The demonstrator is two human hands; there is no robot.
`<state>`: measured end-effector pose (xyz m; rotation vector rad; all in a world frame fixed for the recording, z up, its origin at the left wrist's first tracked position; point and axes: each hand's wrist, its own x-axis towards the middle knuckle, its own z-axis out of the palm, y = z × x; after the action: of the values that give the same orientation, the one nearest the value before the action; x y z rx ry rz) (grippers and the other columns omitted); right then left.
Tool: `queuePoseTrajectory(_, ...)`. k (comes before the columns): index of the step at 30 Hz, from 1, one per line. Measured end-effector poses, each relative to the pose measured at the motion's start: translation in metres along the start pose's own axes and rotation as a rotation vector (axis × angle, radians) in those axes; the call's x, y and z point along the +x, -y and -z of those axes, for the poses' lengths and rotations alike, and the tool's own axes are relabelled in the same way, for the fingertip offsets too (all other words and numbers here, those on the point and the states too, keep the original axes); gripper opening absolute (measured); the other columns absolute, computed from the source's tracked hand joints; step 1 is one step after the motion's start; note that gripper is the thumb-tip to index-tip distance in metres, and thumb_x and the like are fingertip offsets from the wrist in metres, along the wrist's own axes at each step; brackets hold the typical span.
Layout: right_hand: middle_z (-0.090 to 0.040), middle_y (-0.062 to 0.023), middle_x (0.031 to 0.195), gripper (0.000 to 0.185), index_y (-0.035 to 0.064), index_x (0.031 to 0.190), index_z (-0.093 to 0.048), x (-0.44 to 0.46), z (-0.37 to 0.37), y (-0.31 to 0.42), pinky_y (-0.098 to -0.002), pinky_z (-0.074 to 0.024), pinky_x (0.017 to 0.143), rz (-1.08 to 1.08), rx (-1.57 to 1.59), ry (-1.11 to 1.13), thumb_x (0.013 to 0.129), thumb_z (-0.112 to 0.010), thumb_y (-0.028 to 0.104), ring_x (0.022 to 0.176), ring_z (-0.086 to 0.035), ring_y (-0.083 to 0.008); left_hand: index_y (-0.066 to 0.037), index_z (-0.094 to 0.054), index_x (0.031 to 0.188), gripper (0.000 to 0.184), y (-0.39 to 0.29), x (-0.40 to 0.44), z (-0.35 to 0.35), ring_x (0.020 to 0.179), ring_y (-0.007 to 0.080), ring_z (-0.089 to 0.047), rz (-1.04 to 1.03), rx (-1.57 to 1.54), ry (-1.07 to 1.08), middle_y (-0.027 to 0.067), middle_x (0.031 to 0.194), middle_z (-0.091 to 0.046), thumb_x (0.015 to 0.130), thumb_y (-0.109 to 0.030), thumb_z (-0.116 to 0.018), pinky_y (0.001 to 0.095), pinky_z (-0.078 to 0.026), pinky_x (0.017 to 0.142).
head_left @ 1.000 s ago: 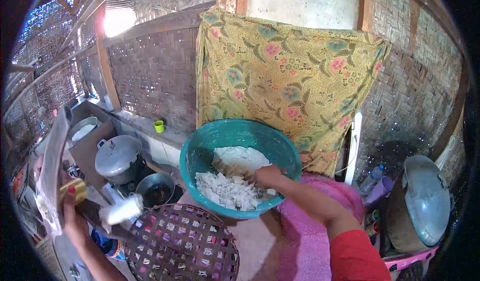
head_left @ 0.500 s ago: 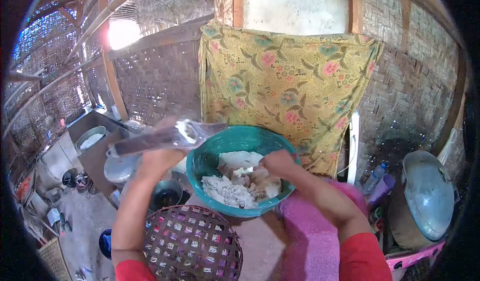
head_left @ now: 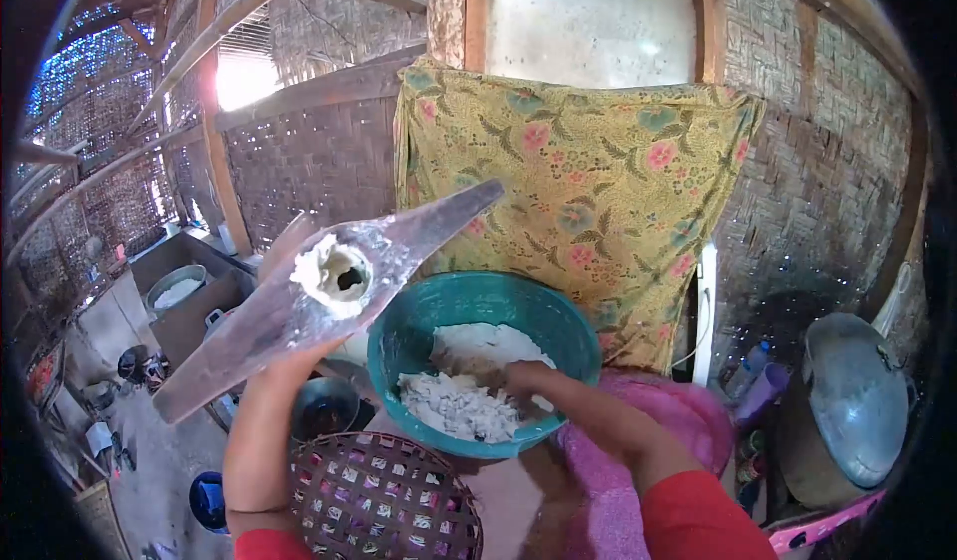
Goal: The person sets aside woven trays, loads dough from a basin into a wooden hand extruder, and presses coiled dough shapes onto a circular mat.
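Note:
My left hand (head_left: 307, 355) is raised left of the basin, closed on a long dark two-handled press (head_left: 254, 326). White dough (head_left: 315, 269) clings around the round hole at the press's middle, which faces me. The bar tilts up to the right and hides most of that hand's fingers. In the green basin (head_left: 391, 400), my right hand (head_left: 526, 378) reaches down into the white crumbly dough (head_left: 459, 406), and its fingers are out of sight. Paler flour-like material (head_left: 493, 342) lies at the basin's back.
An openwork woven basket (head_left: 384, 505) sits before the basin. Pink cloth (head_left: 638, 490) lies to its right, and a large lidded metal pot (head_left: 852, 400) stands farther right. A patterned yellow cloth (head_left: 588, 191) hangs behind. A dark pan (head_left: 324, 407) stands at the left.
The press has come up and closer, turning so its hole faces me. My right hand has moved lower and left into the dough, from the basin's right side.

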<state>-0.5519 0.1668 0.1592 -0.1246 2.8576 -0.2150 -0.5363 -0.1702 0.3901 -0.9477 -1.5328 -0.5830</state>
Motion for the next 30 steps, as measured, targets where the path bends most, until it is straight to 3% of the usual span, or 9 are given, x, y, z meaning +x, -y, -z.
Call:
queuePoseTrajectory(1, -0.067, -0.0152, 0.092, 0.035, 0.0041, 0.097, -0.066, 0.002, 0.008, 0.01, -0.0433, -0.0501, 0.07, 0.024, 0.019, 0.006, 0.076, -0.061, 0.031, 0.086, -0.065, -0.0317, -0.006, -0.054, 0.078, 0.037, -0.007, 0.008, 0.01, 0.073, 0.0286, -0.055, -0.053, 0.063, -0.02, 0.0102, 0.076, -0.054, 0.059, -0.028, -0.078, 0.0372, -0.044, 0.064)
queuePoseTrajectory(3, -0.067, -0.0143, 0.09, 0.044, 0.0055, 0.096, -0.068, 0.011, 0.009, 0.03, -0.0429, -0.0497, 0.071, -0.104, 0.037, 0.045, 0.076, -0.063, 0.044, 0.084, -0.065, -0.0304, -0.007, -0.055, 0.076, 0.034, -0.01, 0.01, 0.013, 0.071, 0.0313, -0.053, 0.077, -0.043, 0.24, 0.0103, 0.073, -0.051, 0.059, -0.027, -0.075, 0.0399, -0.042, 0.06)
queuePoseTrajectory(4, -0.067, -0.0143, 0.09, 0.044, 0.0055, 0.096, -0.068, 0.015, -0.001, 0.027, -0.0429, -0.0497, 0.071, -0.103, 0.046, 0.054, 0.076, -0.063, 0.044, 0.084, -0.065, -0.0304, -0.007, -0.055, 0.076, 0.034, -0.007, 0.008, 0.01, 0.071, 0.0313, -0.053, 0.079, -0.046, 0.253, 0.0103, 0.073, -0.051, 0.059, -0.027, -0.075, 0.0399, -0.042, 0.06)
queuePoseTrajectory(8, -0.067, -0.0157, 0.081, 0.036, 0.0012, 0.085, -0.068, 0.001, -0.008, 0.027, -0.0434, -0.0507, 0.063, -0.146, 0.173, -0.171, 0.071, -0.065, 0.034, 0.076, -0.066, -0.0302, -0.008, -0.054, 0.077, 0.02, -0.001, -0.007, -0.013, 0.072, 0.0298, -0.052, -0.083, 0.036, 0.287, 0.0098, 0.075, -0.049, 0.063, -0.02, -0.061, 0.0389, -0.043, 0.059)
queuePoseTrajectory(11, -0.068, -0.0161, 0.083, 0.028, 0.0023, 0.082, -0.069, -0.005, -0.005, 0.031, -0.042, -0.052, 0.063, -0.117, -0.147, -0.296, 0.075, -0.062, 0.029, 0.073, -0.067, -0.0303, -0.008, -0.056, 0.082, 0.023, 0.012, -0.02, -0.022, 0.076, 0.0289, -0.053, -0.154, -0.022, 0.246, 0.0094, 0.08, -0.051, 0.063, -0.019, -0.061, 0.0386, -0.045, 0.061)
queuePoseTrajectory(14, -0.068, -0.016, 0.082, 0.021, 0.0041, 0.077, -0.07, -0.005, -0.013, 0.034, -0.0401, -0.0531, 0.064, -0.041, -0.366, -0.328, 0.077, -0.058, 0.021, 0.074, -0.068, -0.0297, -0.008, -0.057, 0.086, 0.027, 0.016, -0.025, -0.016, 0.08, 0.0293, -0.054, -0.105, 0.037, 0.4, 0.0098, 0.083, -0.052, 0.063, -0.021, -0.062, 0.0383, -0.046, 0.063)
queuePoseTrajectory(19, -0.068, -0.0129, 0.075, 0.017, 0.0059, 0.084, -0.068, -0.023, -0.005, 0.037, -0.0403, -0.0527, 0.061, -0.016, -0.533, -0.437, 0.077, -0.056, 0.016, 0.072, -0.068, -0.0273, -0.006, -0.054, 0.082, 0.037, 0.016, -0.025, 0.004, 0.077, 0.0337, -0.055, 0.011, -0.07, 0.437, 0.0124, 0.079, -0.05, 0.059, -0.03, -0.069, 0.042, -0.044, 0.063)
queuePoseTrajectory(25, -0.066, -0.0055, 0.072, 0.018, 0.0141, 0.095, -0.066, -0.14, 0.091, 0.055, -0.0372, -0.0502, 0.053, 0.072, -0.724, -0.553, 0.082, -0.054, 0.017, 0.065, -0.066, -0.0233, -0.009, -0.057, 0.089, 0.033, 0.021, -0.042, -0.011, 0.082, 0.0332, -0.06, 0.128, 0.002, 0.617, 0.0126, 0.086, -0.058, 0.066, -0.029, -0.067, 0.0417, -0.049, 0.066)
queuePoseTrajectory(30, -0.063, -0.0068, 0.07, 0.02, 0.0179, 0.1, -0.065, -0.227, 0.153, 0.083, -0.0375, -0.0494, 0.052, 0.022, -0.709, -0.767, 0.086, -0.051, 0.017, 0.063, -0.065, -0.0231, -0.01, -0.058, 0.093, 0.028, 0.021, -0.062, -0.06, 0.078, 0.0291, -0.062, -0.004, 0.006, 0.618, 0.0107, 0.082, -0.06, 0.068, -0.02, -0.066, 0.0377, -0.051, 0.065)
